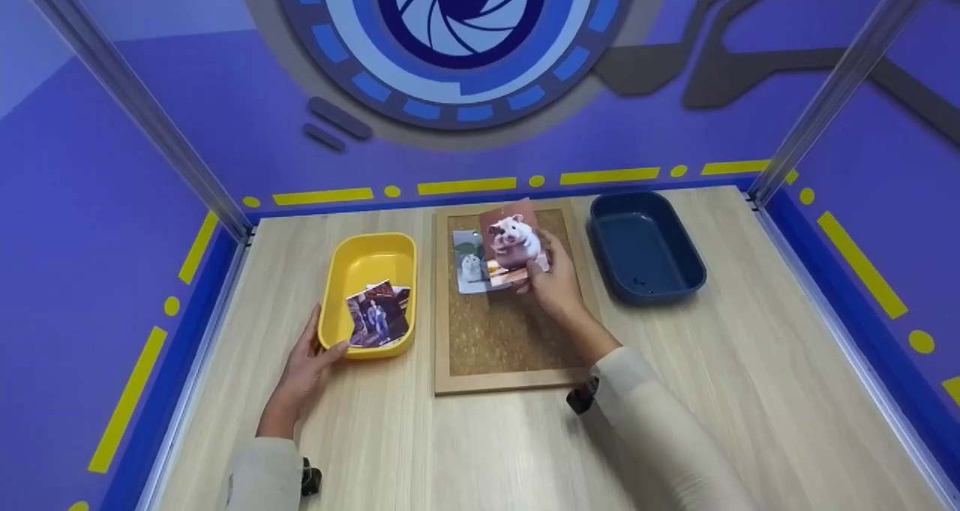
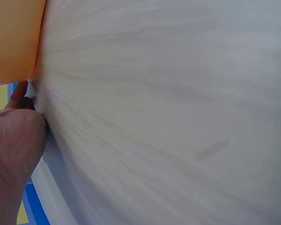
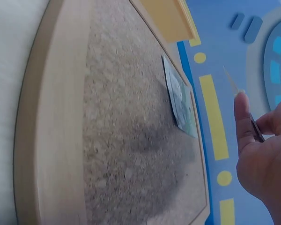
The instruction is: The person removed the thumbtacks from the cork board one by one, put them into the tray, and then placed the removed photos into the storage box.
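At the left, a bare left hand (image 1: 306,357) holds the near-left corner of a yellow, rounded rectangular plastic tray (image 1: 369,260), thumb at the rim and fingers clamped along the outer wall, probably to steady it. Inside, overlapping photo prints (image 1: 377,320) lie in a loose heap at its near end. Next comes a wood-framed rectangular corkboard (image 1: 495,338), flat on the table (image 1: 364,443). A pale hamster print with a green leaf (image 1: 468,267) lies on its upper left part. Over that print's right side, a glossy reddish-brown hamster photo (image 1: 514,241) hangs above the cork, pinched near its lower right edge by the right hand (image 1: 556,282), apparently so its face stays uncovered. Rightmost, a dark blue plastic tray (image 1: 646,244) holds small bits, too tiny to identify.
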{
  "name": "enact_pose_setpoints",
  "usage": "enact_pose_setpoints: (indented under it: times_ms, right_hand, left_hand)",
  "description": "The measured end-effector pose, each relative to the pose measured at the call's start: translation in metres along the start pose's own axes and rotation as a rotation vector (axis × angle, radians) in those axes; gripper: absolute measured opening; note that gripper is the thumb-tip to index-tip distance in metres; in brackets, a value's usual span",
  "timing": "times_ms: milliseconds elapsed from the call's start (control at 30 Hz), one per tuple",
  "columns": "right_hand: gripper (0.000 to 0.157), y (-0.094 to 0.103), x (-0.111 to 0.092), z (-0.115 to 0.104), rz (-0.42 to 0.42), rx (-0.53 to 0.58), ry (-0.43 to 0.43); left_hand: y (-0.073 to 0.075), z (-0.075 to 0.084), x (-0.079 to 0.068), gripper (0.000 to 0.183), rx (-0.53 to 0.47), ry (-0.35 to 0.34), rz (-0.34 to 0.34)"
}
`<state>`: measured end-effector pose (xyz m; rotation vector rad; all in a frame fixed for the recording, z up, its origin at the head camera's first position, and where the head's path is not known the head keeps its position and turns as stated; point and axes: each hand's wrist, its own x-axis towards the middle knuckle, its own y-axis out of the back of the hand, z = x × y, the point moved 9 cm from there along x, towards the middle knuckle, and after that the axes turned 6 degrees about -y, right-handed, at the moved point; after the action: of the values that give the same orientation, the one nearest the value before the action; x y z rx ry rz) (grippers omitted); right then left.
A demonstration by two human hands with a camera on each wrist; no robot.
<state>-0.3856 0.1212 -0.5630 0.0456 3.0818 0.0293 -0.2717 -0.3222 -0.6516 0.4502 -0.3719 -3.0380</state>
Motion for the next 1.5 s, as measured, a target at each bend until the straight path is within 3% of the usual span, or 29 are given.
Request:
enact_pose_setpoints:
  times_ms: [167, 400, 667, 900, 1167, 1500]
  right_hand:
    - [0.06, -0.007, -0.004, -0.003, -0.003, -0.028, 0.018]
    - [0.056, -0.025, -0.008, -0.002, -0.026, 0.017, 0.027]
    - [0.058, -0.058, -0.017, 0.0, -0.074, 0.033, 0.001]
    - [0.058, -0.086, -0.024, 0.001, -0.118, -0.026, 0.013]
    - [0.06, -0.115, -0.033, 0.003, -0.188, -0.019, -0.04]
    - [0.06, -0.143, -0.041, 0.012, -0.215, 0.04, -0.101]
  left_hand:
    - [0.0, -0.001, 0.0, 0.099, 0.004, 0.014, 0.007]
    - [-0.001, 0.0, 0.0, 0.099, -0.015, -0.007, 0.0]
    - [0.001, -0.002, -0.001, 0.098, -0.026, 0.0, 0.005]
    - [0.001, 0.001, -0.002, 0.097, -0.019, -0.02, 0.005]
    - [0.0, 0.001, 0.0, 0.097, -0.024, -0.02, -0.003]
    - [0.0, -0.001, -0.001, 0.096, -0.026, -0.02, -0.008]
